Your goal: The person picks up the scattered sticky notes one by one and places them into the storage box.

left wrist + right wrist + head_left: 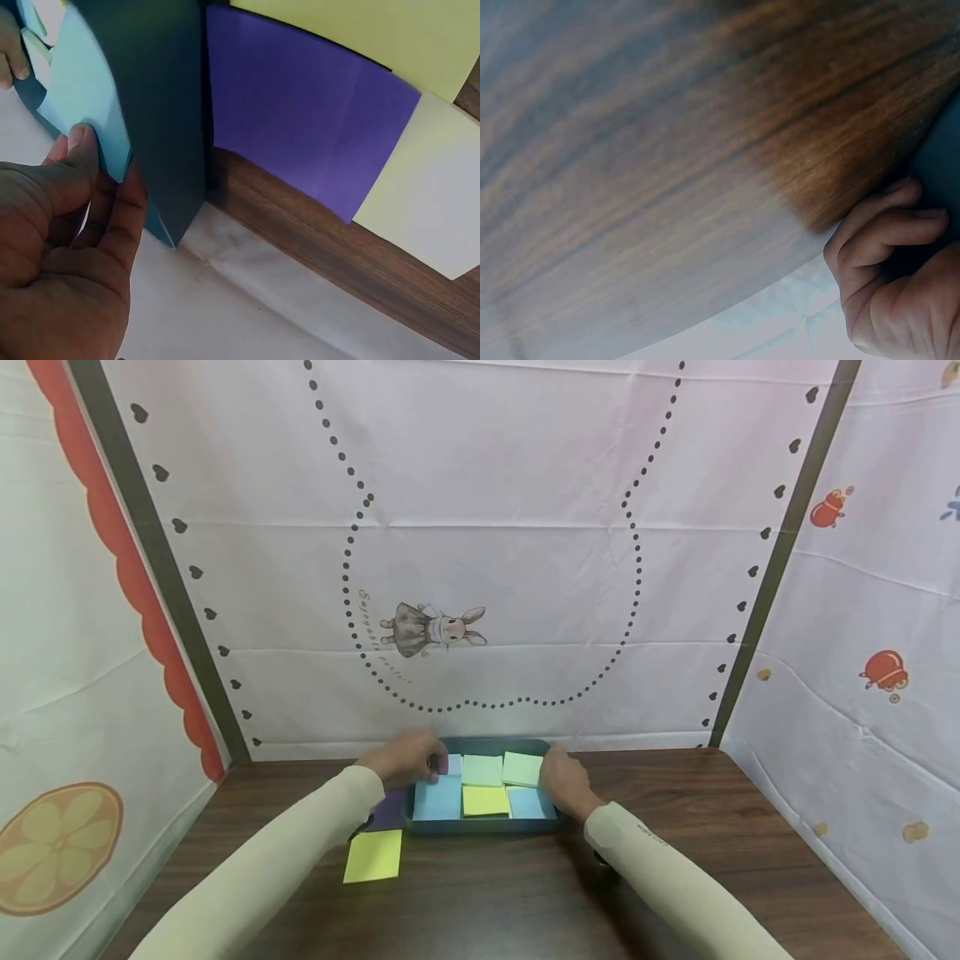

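Note:
A dark teal box (pixel 480 827) holds several square sticky-note pads, among them a yellow pad (pixel 484 801) and pale green pads (pixel 482 770). At the box's left end, my left hand (pixel 408 757) pinches a light blue sticky-note pad (pixel 84 82), thumb on its face and fingers behind it, just inside the box wall (pixel 166 112). My right hand (pixel 567 783) grips the opposite end of the box, fingers (pixel 885 236) curled at its wall. The palm side of that hand is hidden in the head view.
Left of the box, a purple square (pixel 300 105) and a yellow square (pixel 373 857) lie on the brown wooden table (pixel 480 893); a pale yellow one (pixel 424 184) lies beside the purple. A printed white cloth (pixel 495 568) rises behind the table, with cloth at both sides.

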A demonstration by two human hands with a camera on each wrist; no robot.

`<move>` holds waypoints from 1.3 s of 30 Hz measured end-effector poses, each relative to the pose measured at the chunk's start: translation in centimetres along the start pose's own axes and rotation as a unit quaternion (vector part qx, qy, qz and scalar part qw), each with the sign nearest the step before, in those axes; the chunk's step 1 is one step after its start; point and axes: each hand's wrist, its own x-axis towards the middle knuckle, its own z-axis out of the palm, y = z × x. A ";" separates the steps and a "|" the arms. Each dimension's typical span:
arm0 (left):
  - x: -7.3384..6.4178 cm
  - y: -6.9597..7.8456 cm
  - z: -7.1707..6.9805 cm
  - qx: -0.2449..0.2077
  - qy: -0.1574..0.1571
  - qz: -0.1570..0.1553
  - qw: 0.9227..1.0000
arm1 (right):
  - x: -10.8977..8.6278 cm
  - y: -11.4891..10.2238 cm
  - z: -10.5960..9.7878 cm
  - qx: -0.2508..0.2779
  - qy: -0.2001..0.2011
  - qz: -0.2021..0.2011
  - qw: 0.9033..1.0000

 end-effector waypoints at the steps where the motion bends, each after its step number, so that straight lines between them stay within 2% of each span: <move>1: 0.0 -0.1 0.1 0.002 -0.005 0.001 1.000 | 0.1 0.0 0.1 -0.002 0.001 -0.001 1.000; 5: -0.1 -0.2 0.6 0.013 -0.016 0.008 1.000 | 0.5 0.3 0.4 -0.008 0.003 -0.009 1.000; 8: 0.0 -0.1 1.0 0.034 -0.012 0.012 0.999 | 0.5 0.4 0.4 -0.008 0.004 -0.014 1.000; 15: -0.2 0.2 1.6 0.076 0.000 0.018 0.997 | -1.1 -0.3 -0.7 0.027 -0.002 -0.006 1.000; 19: -0.3 0.3 1.9 0.094 0.001 0.016 0.995 | -1.1 -0.3 -0.6 0.037 -0.006 0.000 0.999; 29: -0.3 0.3 2.3 0.106 -0.003 0.037 0.994 | 0.3 0.3 0.2 0.016 0.000 -0.008 1.000; 33: -0.4 0.5 2.2 0.108 -0.011 0.033 0.994 | 0.2 0.1 0.0 0.000 0.000 -0.009 1.000; 39: -0.7 0.7 2.1 0.109 -0.016 0.027 0.994 | -0.5 -0.4 -0.5 0.027 -0.001 0.004 1.000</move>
